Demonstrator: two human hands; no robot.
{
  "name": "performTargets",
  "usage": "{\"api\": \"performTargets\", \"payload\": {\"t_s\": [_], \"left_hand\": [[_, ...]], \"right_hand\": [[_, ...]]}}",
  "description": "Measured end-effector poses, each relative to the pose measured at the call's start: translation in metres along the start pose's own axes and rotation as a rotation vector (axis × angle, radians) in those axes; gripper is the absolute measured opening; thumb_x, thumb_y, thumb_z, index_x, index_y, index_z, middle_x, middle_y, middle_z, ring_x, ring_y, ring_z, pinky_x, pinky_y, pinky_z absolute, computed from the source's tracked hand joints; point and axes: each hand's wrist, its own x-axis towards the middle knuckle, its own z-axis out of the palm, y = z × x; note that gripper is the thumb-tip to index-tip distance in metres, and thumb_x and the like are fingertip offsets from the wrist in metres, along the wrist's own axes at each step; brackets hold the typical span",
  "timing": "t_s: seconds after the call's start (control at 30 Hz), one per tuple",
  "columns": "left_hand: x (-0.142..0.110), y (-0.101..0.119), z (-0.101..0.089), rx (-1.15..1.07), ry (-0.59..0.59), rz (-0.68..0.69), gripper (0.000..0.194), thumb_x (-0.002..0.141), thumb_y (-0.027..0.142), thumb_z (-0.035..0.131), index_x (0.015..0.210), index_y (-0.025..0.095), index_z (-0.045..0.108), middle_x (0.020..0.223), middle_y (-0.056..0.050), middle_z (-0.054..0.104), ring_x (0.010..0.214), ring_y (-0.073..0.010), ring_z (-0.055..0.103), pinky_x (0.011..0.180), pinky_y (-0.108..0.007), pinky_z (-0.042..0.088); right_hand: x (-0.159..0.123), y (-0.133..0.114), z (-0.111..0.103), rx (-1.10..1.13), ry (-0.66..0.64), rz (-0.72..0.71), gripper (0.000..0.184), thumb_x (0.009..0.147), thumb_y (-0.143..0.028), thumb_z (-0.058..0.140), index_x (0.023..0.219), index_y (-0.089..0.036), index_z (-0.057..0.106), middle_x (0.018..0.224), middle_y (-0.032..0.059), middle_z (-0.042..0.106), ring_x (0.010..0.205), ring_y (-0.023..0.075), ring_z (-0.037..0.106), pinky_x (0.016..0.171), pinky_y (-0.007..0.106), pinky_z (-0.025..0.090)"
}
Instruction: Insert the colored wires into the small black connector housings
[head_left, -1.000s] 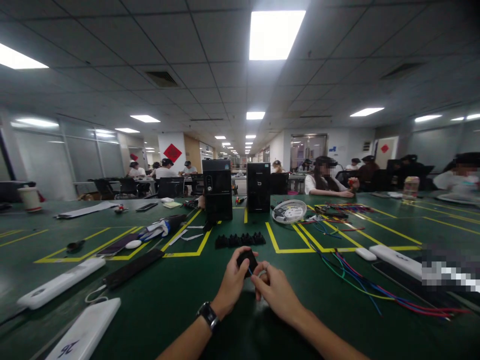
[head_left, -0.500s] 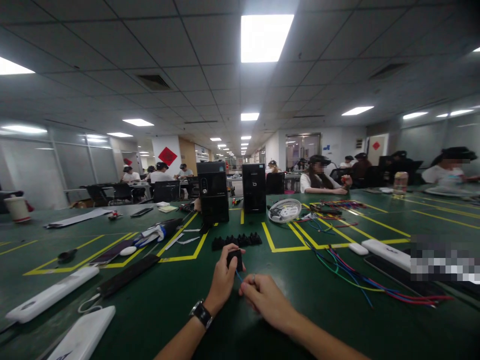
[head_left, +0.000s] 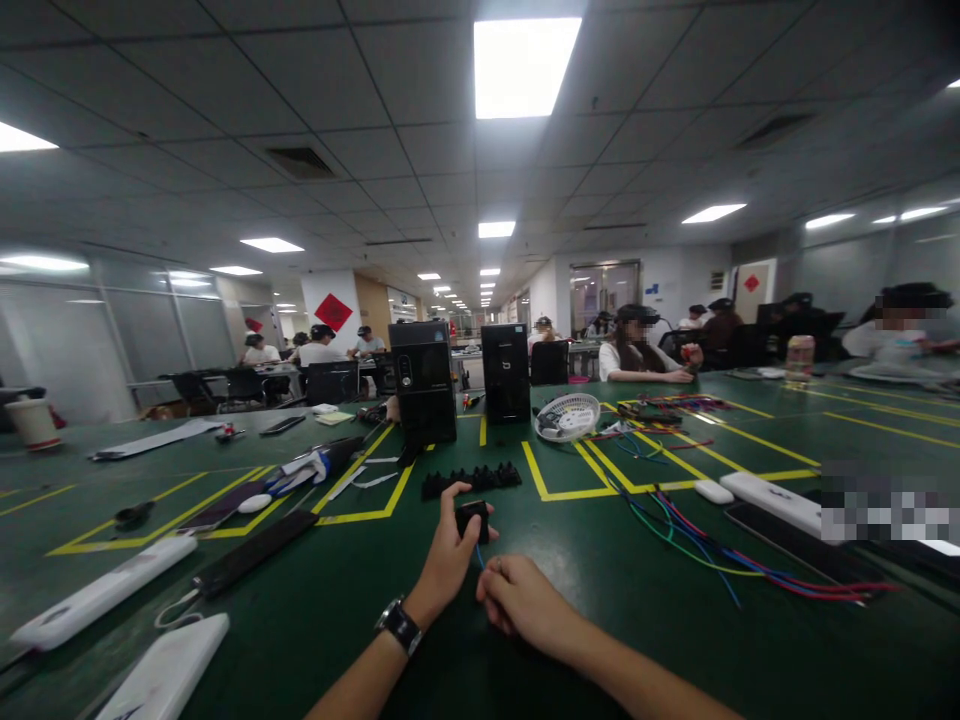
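My left hand (head_left: 450, 540), with a watch on its wrist, is closed around a small black block (head_left: 472, 521) just above the green table. From the block's lower side a thin blue wire (head_left: 480, 556) runs to my right hand (head_left: 517, 595). The fingers of that hand are pinched together on the wire. Where the wire meets the block is too small to make out. Just beyond my left hand lies a row of similar small black pieces (head_left: 471, 480).
Two black computer towers (head_left: 424, 385) stand ahead. A white basket (head_left: 568, 417) sits right of them. Loose coloured wires (head_left: 705, 550) and white power banks (head_left: 780, 505) lie on the right, a black pouch (head_left: 259, 550) on the left. A co-worker (head_left: 637, 350) sits across the table.
The black block has turned slightly in my left hand, and the left index finger has lifted off it. My right hand stays close by on the blue wire. The view has shifted slightly.
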Motion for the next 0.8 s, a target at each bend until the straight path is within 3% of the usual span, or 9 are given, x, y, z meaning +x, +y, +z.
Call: {"api": "performTargets", "payload": {"t_s": [0.13, 0.3, 0.47, 0.7, 0.8], "left_hand": [[-0.001, 0.002, 0.002, -0.106, -0.06, -0.019, 0.041, 0.09, 0.033, 0.043, 0.126, 0.027, 0.026, 0.106, -0.006, 0.058, 0.087, -0.0164, 0.063, 0.08, -0.036, 0.05], [-0.005, 0.011, 0.002, -0.124, -0.104, -0.027, 0.037, 0.089, 0.03, 0.04, 0.125, 0.025, 0.03, 0.113, -0.009, 0.057, 0.081, -0.0158, 0.063, 0.071, -0.032, 0.051], [-0.006, 0.014, 0.001, -0.097, -0.085, -0.001, 0.036, 0.088, 0.027, 0.041, 0.123, 0.023, 0.032, 0.113, -0.009, 0.058, 0.073, -0.0136, 0.061, 0.067, -0.03, 0.051], [-0.008, 0.022, 0.003, -0.073, -0.011, 0.042, 0.044, 0.089, 0.027, 0.04, 0.129, 0.026, 0.023, 0.112, -0.007, 0.059, 0.07, -0.0134, 0.061, 0.069, -0.031, 0.051], [-0.009, 0.022, 0.002, -0.049, -0.007, 0.049, 0.043, 0.089, 0.028, 0.042, 0.128, 0.024, 0.025, 0.111, -0.008, 0.06, 0.069, -0.0128, 0.06, 0.069, -0.031, 0.051]], "right_hand": [[0.0, -0.007, -0.003, 0.107, 0.006, 0.037, 0.019, 0.082, -0.018, 0.039, 0.08, -0.014, 0.057, 0.052, -0.0071, 0.039, 0.037, 0.0057, 0.031, 0.039, 0.018, 0.023], [0.0, -0.007, 0.0, 0.072, 0.004, -0.02, 0.027, 0.086, -0.025, 0.037, 0.079, -0.013, 0.06, 0.051, -0.0065, 0.038, 0.038, 0.0057, 0.03, 0.04, 0.018, 0.022], [-0.001, -0.009, 0.002, 0.076, -0.019, -0.056, 0.027, 0.087, -0.03, 0.039, 0.079, -0.014, 0.06, 0.053, -0.0062, 0.038, 0.039, 0.006, 0.029, 0.039, 0.018, 0.021], [-0.006, -0.014, 0.006, 0.104, 0.065, -0.141, 0.039, 0.09, -0.043, 0.037, 0.075, -0.014, 0.058, 0.046, -0.0079, 0.034, 0.039, 0.0062, 0.028, 0.041, 0.019, 0.02], [-0.005, -0.012, 0.008, 0.087, 0.074, -0.131, 0.036, 0.09, -0.04, 0.037, 0.074, -0.015, 0.056, 0.046, -0.0081, 0.034, 0.038, 0.0058, 0.028, 0.04, 0.019, 0.02]]}}
